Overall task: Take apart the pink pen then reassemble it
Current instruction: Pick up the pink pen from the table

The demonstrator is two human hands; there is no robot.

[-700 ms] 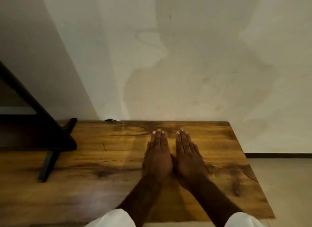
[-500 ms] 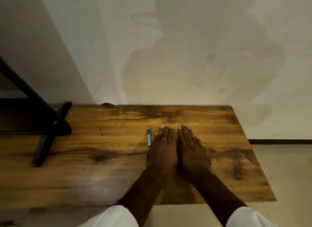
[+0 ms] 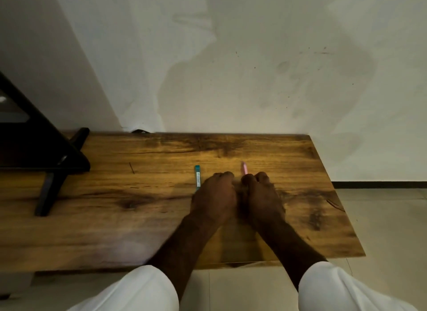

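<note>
Two hands rest side by side on a wooden counter (image 3: 138, 218). The right hand (image 3: 261, 195) is curled around the pink pen (image 3: 244, 168), whose long axis points away from the person. The left hand (image 3: 215, 199) is loosely curled beside it; whether it touches the pen is unclear. A teal pen (image 3: 197, 177) lies just left.

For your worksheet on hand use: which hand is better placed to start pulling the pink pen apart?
Probably the right hand: its fingers curl around the pink pen, whose tip pokes out beyond them. The left hand sits beside it, nearer the teal pen.

A teal pen (image 3: 197, 178) lies on the wooden table (image 3: 138, 218) — near a black stand (image 3: 49, 162).
</note>
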